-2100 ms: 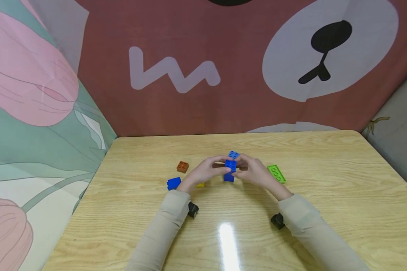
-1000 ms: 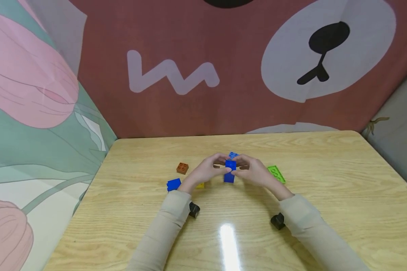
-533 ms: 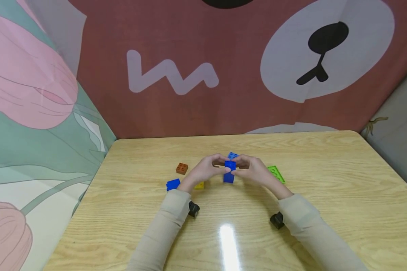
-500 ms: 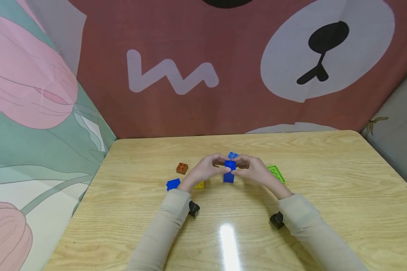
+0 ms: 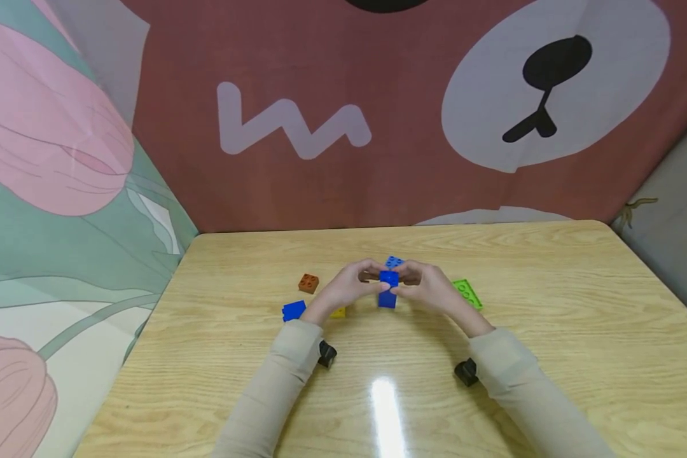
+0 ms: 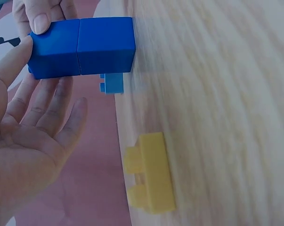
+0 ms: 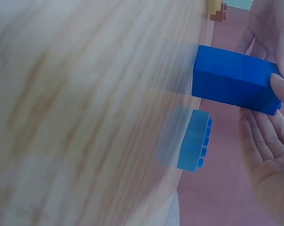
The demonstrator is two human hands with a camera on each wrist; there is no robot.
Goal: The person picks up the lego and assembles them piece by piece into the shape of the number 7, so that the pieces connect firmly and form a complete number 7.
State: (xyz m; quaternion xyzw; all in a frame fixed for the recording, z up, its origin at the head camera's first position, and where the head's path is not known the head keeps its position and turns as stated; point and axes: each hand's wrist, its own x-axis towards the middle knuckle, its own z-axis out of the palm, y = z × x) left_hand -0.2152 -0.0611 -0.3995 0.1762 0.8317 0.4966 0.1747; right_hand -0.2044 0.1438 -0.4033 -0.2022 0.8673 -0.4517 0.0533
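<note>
Two blue toy building bricks stand stacked at the middle of the table. My left hand (image 5: pixel 352 284) and right hand (image 5: pixel 426 286) pinch the upper blue brick (image 5: pixel 389 278) from either side, thumbs on the near side. The lower blue brick (image 5: pixel 387 299) is upright beneath it, untouched by fingers. In the left wrist view a thin seam separates the upper brick (image 6: pixel 54 47) from the lower brick (image 6: pixel 106 44), their faces lined up. The right wrist view has my right thumb on the upper brick (image 7: pixel 259 84), with the other fingers spread behind it.
Just behind the stack lies a lighter blue brick (image 5: pixel 394 261). A green brick plate (image 5: pixel 467 293) is to the right. Left of the stack are a brown brick (image 5: pixel 308 283), another blue brick (image 5: pixel 294 310) and a yellow brick (image 5: pixel 338 313), partly behind my left wrist.
</note>
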